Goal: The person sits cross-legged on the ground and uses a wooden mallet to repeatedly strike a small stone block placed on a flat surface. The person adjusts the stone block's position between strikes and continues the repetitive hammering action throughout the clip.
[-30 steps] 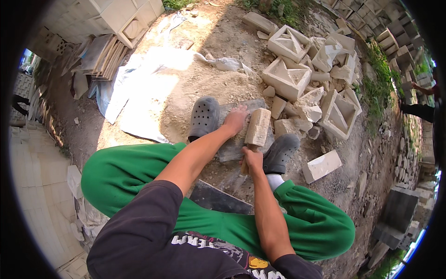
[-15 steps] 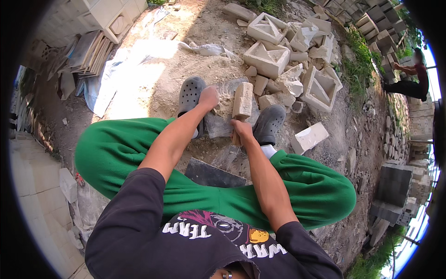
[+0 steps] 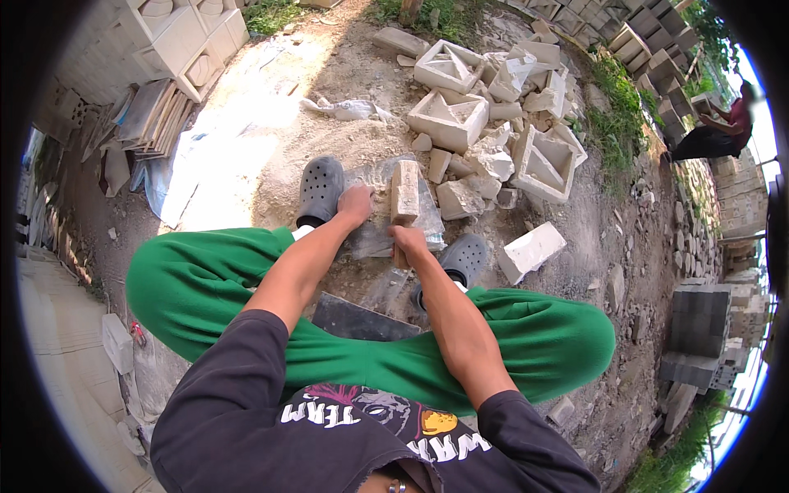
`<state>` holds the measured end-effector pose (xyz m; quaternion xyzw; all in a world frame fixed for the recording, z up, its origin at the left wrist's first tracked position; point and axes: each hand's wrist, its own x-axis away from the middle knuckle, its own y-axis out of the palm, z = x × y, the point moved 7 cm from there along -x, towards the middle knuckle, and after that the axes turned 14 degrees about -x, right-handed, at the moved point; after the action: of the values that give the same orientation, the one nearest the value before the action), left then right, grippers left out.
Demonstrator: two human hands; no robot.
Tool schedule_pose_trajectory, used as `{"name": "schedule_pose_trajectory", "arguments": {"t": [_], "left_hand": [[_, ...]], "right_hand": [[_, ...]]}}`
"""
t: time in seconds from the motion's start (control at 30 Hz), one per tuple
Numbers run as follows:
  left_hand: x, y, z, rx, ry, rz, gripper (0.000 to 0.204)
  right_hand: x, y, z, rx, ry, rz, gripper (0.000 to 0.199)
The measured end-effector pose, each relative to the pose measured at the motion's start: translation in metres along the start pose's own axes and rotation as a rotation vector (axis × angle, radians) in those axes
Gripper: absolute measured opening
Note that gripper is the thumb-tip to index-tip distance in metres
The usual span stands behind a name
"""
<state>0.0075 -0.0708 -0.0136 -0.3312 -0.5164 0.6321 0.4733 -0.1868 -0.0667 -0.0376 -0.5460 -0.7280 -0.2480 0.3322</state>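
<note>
We sat low on sandy ground point(image 3: 246, 164) at the frame's centre, knees in green trousers point(image 3: 205, 279) spread wide so the work lay between our grey clogs point(image 3: 319, 189). Broken hollow concrete blocks point(image 3: 448, 119) lay heaped at upper centre, within reach. Our right hand point(image 3: 408, 244) was wrapped tight around a handle, its pale block-shaped mallet head point(image 3: 404, 193) standing upright above a clear plastic sheet point(image 3: 374, 238). Our left hand point(image 3: 356, 203) pressed down beside it, apparently steadying the sheet; whether those fingers pinched anything, we could not tell.

Both hands reach forward between the knees, left hand point(image 3: 356, 203) flat, right hand point(image 3: 408, 243) fisted.
</note>
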Motion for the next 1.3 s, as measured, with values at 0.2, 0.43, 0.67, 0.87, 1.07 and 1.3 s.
{"name": "schedule_pose_trajectory", "arguments": {"t": [0.2, 0.43, 0.67, 0.87, 1.07, 1.3], "left_hand": [[-0.004, -0.014, 0.017, -0.145, 0.047, -0.174, 0.022], [-0.016, -0.016, 0.025, -0.029, 0.300, -0.085, 0.038], [-0.026, 0.009, 0.015, -0.116, 0.355, -0.253, 0.041], [-0.030, 0.000, -0.015, 0.222, 0.244, -0.184, 0.032], [-0.014, 0.006, -0.031, 0.198, 0.166, -0.125, 0.029], [0.010, 0.004, -0.023, 0.122, 0.061, -0.057, 0.033]], "right_hand": [[-0.002, -0.004, -0.002, -0.012, -0.010, 0.004, 0.024], [0.002, 0.000, -0.005, -0.041, -0.045, 0.064, 0.028], [0.000, 0.001, 0.005, 0.016, -0.035, 0.073, 0.031], [0.007, 0.004, 0.004, -0.022, 0.006, 0.027, 0.025], [0.000, 0.003, 0.001, -0.007, 0.008, 0.037, 0.022], [0.001, -0.007, -0.017, 0.166, -0.071, 0.150, 0.026]]}}
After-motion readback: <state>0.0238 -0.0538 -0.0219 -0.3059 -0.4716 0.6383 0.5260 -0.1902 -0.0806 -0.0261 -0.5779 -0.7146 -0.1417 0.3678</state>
